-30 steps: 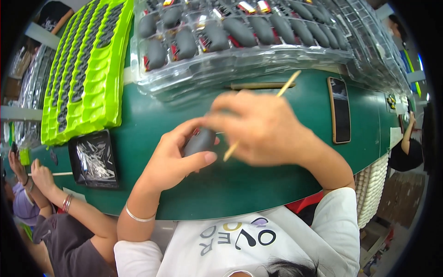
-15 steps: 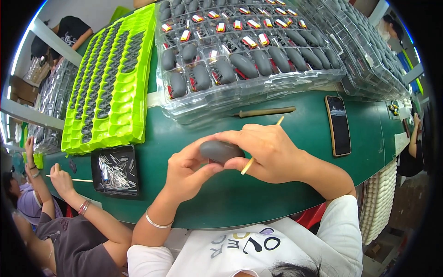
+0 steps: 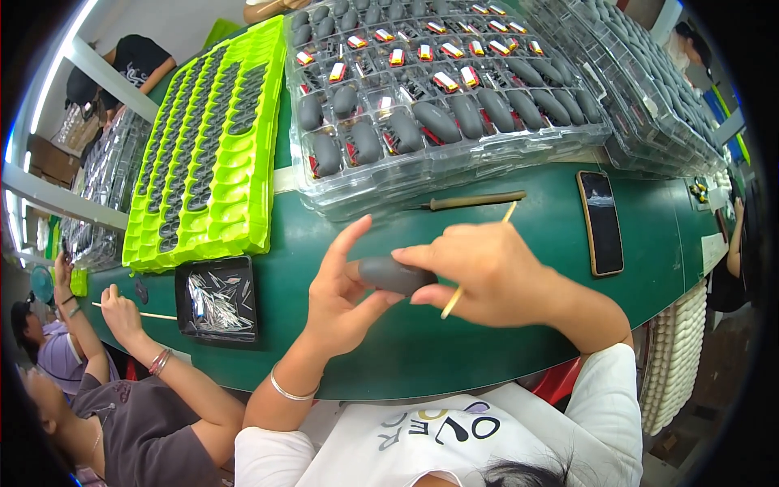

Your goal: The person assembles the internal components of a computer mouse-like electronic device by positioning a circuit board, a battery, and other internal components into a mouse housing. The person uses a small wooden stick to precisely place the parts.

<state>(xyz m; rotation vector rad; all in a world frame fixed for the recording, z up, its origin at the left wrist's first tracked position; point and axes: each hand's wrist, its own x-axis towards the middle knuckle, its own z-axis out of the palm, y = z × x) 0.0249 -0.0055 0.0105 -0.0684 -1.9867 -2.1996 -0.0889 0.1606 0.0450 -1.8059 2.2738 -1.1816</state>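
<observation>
A smooth dark grey oval device is held between my hands above the green table. My left hand grips its left end between the thumb below and fingers behind, with the index finger raised off it. The thumb and index finger of my right hand close on the device's right end. A thin yellowish stick is also tucked in my right hand, poking out above and below the fingers. The underside of the device is hidden from view.
Beyond my hands lies a brown-handled tool, with clear trays of grey ovals behind. A phone lies right. To the left are a lime-green tray and a black box of small metal pieces, near a co-worker's hand.
My left index finger has lifted off the device and now points up. My right fingers have shifted slightly at its right end. The whole view has moved a little.
</observation>
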